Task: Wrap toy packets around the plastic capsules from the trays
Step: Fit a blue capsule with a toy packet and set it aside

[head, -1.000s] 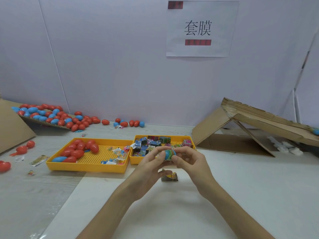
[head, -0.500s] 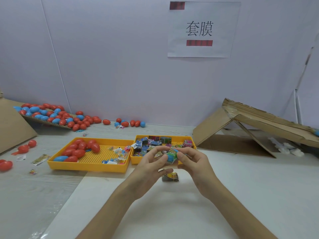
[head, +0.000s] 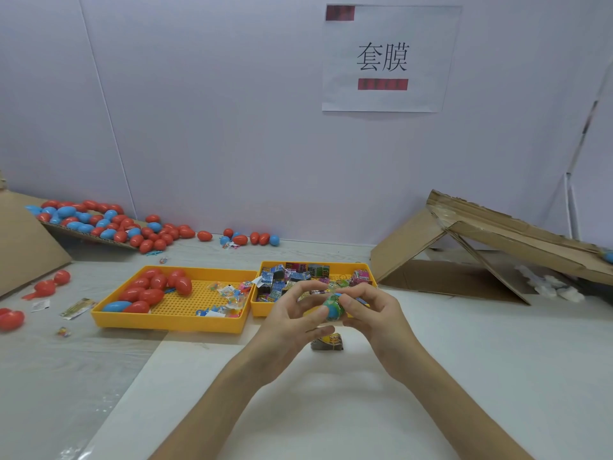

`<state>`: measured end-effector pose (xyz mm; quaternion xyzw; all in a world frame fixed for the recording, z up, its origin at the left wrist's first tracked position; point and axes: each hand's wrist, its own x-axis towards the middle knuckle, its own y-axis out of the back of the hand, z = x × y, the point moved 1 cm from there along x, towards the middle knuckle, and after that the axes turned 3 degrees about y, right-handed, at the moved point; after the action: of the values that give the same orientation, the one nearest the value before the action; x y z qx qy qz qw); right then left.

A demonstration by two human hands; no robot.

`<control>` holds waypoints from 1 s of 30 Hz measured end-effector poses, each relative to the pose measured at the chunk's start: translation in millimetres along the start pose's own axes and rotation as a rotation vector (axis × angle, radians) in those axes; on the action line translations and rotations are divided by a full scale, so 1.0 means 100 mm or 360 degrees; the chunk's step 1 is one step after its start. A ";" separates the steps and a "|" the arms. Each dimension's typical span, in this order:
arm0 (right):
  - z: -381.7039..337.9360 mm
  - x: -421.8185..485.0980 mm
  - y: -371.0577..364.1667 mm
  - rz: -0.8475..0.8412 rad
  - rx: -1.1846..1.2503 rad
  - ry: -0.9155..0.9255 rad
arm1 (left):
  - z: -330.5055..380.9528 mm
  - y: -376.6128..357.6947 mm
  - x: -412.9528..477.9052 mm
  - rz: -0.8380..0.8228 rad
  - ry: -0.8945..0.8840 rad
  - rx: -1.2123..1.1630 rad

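Observation:
Between both hands, just above the table, is a blue capsule (head: 332, 308) with a green printed toy packet partly round it. My left hand (head: 292, 318) grips it from the left with thumb and curled fingers. From the right, my right hand (head: 374, 312) pinches the packet against the capsule. A wrapped capsule (head: 327, 341) lies on the table right below them. The left yellow tray (head: 172, 322) holds red and blue capsules (head: 149, 290). Several folded toy packets (head: 292, 280) fill the smaller yellow tray (head: 371, 272) behind my hands.
Many red and blue capsules (head: 109, 225) are heaped on a cardboard ramp at the back left, with strays (head: 252, 239) along the wall. A folded cardboard shelter (head: 481, 247) stands at the right. Loose wrappers (head: 78, 307) and red capsules (head: 44, 287) lie left of the trays.
The packet has gone further over the blue capsule, which now shows more green print. Both hands have stayed in the same spot, fingers shifting slightly.

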<state>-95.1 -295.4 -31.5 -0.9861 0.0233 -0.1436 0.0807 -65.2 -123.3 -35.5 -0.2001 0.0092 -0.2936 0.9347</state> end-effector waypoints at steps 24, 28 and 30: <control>0.00 0.01 0.00 0.0023 -0.0001 0.0000 | -0.02 0.03 0.02 0.0002 -0.0115 0.0419; 0.03 0.01 0.00 0.0012 -0.0200 -0.0022 | -0.03 0.03 0.02 0.0048 -0.0153 0.0489; 0.03 0.01 0.01 -0.0002 -0.0196 -0.0035 | -0.03 0.03 0.03 0.0079 -0.0176 0.0506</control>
<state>-93.8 -295.7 -34.1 -0.9907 0.0305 -0.1309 0.0202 -61.7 -123.4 -39.1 -0.0652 -0.0840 -0.2568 0.9606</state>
